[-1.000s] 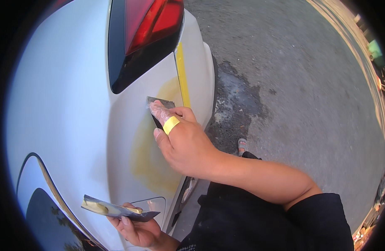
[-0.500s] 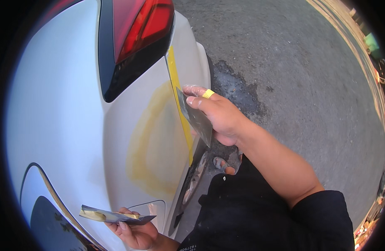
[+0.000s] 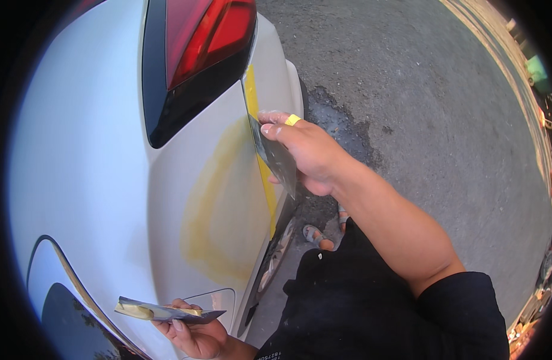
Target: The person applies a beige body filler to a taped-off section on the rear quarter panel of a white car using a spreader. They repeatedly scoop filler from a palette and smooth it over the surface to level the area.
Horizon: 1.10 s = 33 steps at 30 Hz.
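My right hand (image 3: 312,151) is closed on a thin grey putty spreader (image 3: 274,155), thumb on its near face. Yellow tape is wrapped round one finger, and whitish residue coats the fingertips. The blade lies against or just over a strip of yellow masking tape (image 3: 250,87) along the edge of a white car panel (image 3: 168,180). Left of it, a yellowish ring of filler (image 3: 198,216) surrounds a paler patch. Lower down, my left hand (image 3: 198,339) grips a second flat spreader (image 3: 213,316), with pale yellow putty (image 3: 133,309) on it.
Above the panel sits a red tail light (image 3: 219,39) with black trim. A fuel flap (image 3: 219,300) and a dark side window (image 3: 72,324) are near the left hand. A wet patch (image 3: 336,120) marks the grey asphalt (image 3: 444,132) beside the bumper. My sandalled foot (image 3: 316,236) stands close to the wheel.
My right hand has shifted slightly up and left along the tape, carrying its spreader. My left hand and the putty-laden spreader have hardly moved.
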Each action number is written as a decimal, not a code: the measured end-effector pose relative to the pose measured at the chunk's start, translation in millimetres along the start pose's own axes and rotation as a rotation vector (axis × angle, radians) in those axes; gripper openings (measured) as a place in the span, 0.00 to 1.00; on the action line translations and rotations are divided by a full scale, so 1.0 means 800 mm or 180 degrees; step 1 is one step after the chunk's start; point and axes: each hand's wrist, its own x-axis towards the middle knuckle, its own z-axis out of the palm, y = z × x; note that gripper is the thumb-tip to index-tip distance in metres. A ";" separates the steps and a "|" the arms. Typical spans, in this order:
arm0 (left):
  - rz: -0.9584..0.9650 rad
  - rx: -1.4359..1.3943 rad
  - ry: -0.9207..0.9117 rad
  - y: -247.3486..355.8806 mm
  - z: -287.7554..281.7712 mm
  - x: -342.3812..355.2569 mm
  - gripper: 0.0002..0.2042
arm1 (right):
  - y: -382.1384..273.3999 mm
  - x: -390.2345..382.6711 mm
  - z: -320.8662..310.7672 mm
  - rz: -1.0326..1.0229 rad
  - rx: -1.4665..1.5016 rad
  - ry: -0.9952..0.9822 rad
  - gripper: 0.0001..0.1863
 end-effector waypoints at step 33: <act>-0.0106 -0.0281 -0.0398 -0.007 0.002 0.019 0.18 | 0.047 -0.062 0.092 -0.1134 -0.2217 0.0302 0.26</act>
